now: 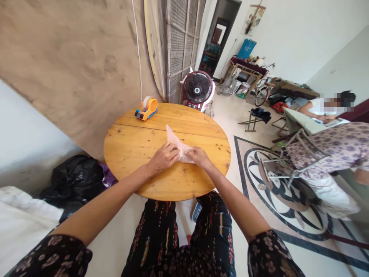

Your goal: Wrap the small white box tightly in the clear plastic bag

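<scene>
Left fingers [172,149] and right fingers [192,153] grip a pinkish sheet [174,138]; they partly hide its folds.

A board [77,65] is standing along the left wall [23,123]. A desk [253,66] is standing by the far wall [305,34]. Patterned tiles [256,192] are lying on the right.

I count two hands [165,156] at one round bench [123,146], one pink sheet [174,137], one tape dispenser [150,110], two fans [198,87], one blue container [246,49], one bicycle [262,94] and, over there, two other people [331,148].
</scene>
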`<state>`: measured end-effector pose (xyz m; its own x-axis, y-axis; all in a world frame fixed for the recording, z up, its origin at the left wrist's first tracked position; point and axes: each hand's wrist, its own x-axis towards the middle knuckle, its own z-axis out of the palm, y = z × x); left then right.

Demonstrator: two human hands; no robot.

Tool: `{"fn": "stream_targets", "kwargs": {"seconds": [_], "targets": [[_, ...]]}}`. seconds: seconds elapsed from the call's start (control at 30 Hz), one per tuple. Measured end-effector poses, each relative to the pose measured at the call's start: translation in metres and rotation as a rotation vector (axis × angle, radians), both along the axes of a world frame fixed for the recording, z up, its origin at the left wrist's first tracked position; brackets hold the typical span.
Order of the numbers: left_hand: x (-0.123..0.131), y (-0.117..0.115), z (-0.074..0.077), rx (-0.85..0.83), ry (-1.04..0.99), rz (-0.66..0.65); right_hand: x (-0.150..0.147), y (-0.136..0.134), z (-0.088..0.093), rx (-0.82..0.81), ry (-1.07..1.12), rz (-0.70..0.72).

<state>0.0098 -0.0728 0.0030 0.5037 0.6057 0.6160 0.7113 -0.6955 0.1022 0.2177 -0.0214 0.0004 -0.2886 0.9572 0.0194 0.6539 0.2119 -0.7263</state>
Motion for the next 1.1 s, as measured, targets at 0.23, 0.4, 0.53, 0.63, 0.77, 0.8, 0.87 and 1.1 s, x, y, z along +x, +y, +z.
{"fn": "stream_targets", "kwargs": {"seconds": [0.23, 0.4, 0.53, 0.63, 0.77, 0.8, 0.87, 1.1], "targets": [[0.0, 0.001, -0.001, -0.005, -0.007, 0.024, 0.0, 0.003, -0.003, 0.028, -0.014, -0.057], [0.0, 0.002, -0.001, -0.008, -0.024, -0.005, 0.008, 0.005, 0.001, -0.008, -0.031, -0.036], [0.002, 0.002, 0.0, -0.029, -0.041, 0.004, 0.006, 0.005, 0.003, -0.119, -0.014, 0.002], [0.004, 0.001, 0.001, -0.038, -0.033, 0.025, 0.001, 0.008, -0.001, -0.205, 0.074, -0.013], [0.009, -0.002, 0.0, -0.031, -0.039, 0.105, -0.002, 0.009, -0.007, -0.225, 0.18, -0.042], [0.011, -0.002, -0.001, -0.025, -0.048, 0.125, -0.002, 0.008, -0.006, -0.226, 0.208, -0.054], [0.014, -0.004, -0.001, -0.016, -0.062, 0.152, -0.003, 0.004, -0.002, -0.241, 0.261, -0.074], [0.019, -0.006, -0.001, -0.016, -0.048, 0.185, -0.013, -0.013, 0.012, -0.4, 0.481, -0.092]]}}
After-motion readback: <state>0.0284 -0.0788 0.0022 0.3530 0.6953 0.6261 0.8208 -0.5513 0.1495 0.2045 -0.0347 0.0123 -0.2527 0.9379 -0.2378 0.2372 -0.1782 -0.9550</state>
